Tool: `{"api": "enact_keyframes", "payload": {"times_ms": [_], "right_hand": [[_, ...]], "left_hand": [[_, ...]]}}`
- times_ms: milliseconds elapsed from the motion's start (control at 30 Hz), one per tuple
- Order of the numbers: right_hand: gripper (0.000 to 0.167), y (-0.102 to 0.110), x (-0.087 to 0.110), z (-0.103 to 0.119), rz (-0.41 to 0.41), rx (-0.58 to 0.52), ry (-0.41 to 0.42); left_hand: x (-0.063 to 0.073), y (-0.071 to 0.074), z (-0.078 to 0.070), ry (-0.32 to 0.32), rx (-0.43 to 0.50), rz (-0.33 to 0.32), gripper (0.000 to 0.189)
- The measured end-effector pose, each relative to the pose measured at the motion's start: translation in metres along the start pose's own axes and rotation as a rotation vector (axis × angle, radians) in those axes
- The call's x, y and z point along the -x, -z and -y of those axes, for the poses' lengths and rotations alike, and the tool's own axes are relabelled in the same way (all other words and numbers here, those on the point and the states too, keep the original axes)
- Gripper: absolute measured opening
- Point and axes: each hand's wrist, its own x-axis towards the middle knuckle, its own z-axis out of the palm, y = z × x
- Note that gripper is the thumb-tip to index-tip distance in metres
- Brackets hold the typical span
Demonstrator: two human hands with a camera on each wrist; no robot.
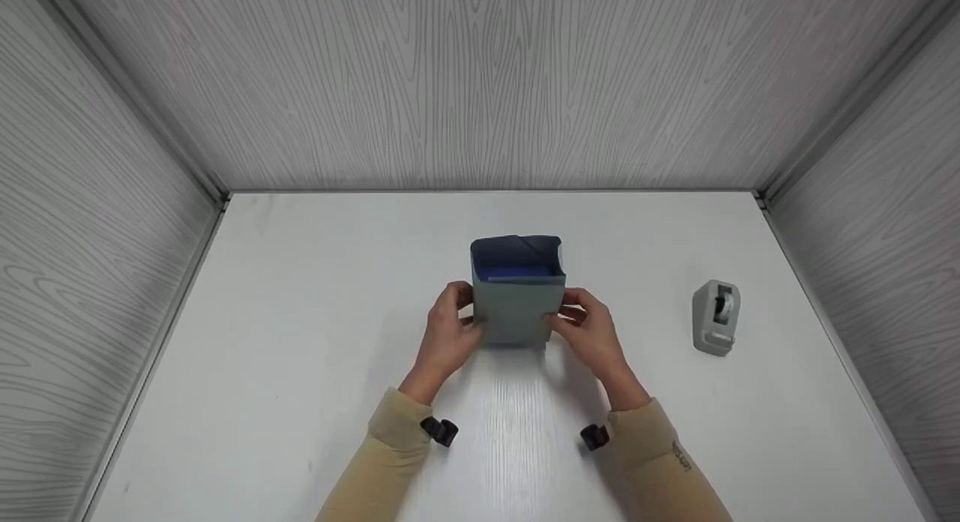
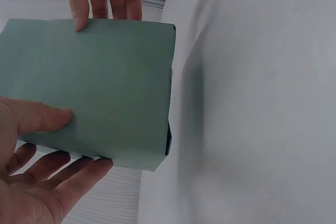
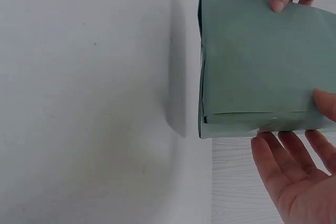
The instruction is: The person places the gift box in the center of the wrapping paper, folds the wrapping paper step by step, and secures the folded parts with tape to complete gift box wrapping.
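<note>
An open-topped paper box (image 1: 517, 308), grey-green outside and dark blue inside, stands upright between both hands at the middle of the table. My left hand (image 1: 452, 328) holds its left side, with the thumb (image 2: 50, 117) on the front face and the fingers along the side. On the opposite side, my right hand (image 1: 589, 331) pinches the box the same way. A paper flap seam (image 3: 257, 113) runs along the right side, close to the right fingers. In the wrist views the lower edge of the box hangs slightly above its shadow on the table.
A grey tape dispenser (image 1: 715, 318) with a roll in it stands to the right on the white table (image 1: 315, 319). Wood-grain panels wall in the table at the back (image 1: 480, 87), left and right.
</note>
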Motion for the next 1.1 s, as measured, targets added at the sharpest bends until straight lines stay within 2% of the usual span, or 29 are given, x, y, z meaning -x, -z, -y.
{"api": "enact_keyframes", "payload": {"times_ms": [167, 467, 667, 833, 967, 1100], "right_hand": [[0.029, 0.001, 0.008, -0.004, -0.003, -0.014, 0.019], [0.026, 0.003, 0.016, -0.011, 0.022, 0.006, 0.033], [0.038, 0.005, 0.019, -0.009, 0.006, 0.023, -0.006], [0.049, 0.006, 0.023, -0.005, -0.025, 0.050, 0.042], [0.043, 0.004, 0.024, -0.002, -0.048, 0.106, 0.087], [0.033, 0.002, 0.023, 0.000, -0.089, 0.149, 0.094]], "left_hand": [[0.005, 0.001, 0.000, -0.010, -0.015, 0.008, 0.043], [0.012, 0.003, 0.002, 0.034, -0.056, 0.081, 0.040], [0.018, 0.007, 0.000, 0.039, -0.046, 0.096, 0.043], [0.023, 0.009, -0.002, 0.010, -0.038, 0.081, 0.049], [0.026, 0.008, -0.002, -0.013, -0.044, 0.052, 0.046], [0.028, 0.007, -0.002, -0.037, -0.073, 0.026, 0.045]]}}
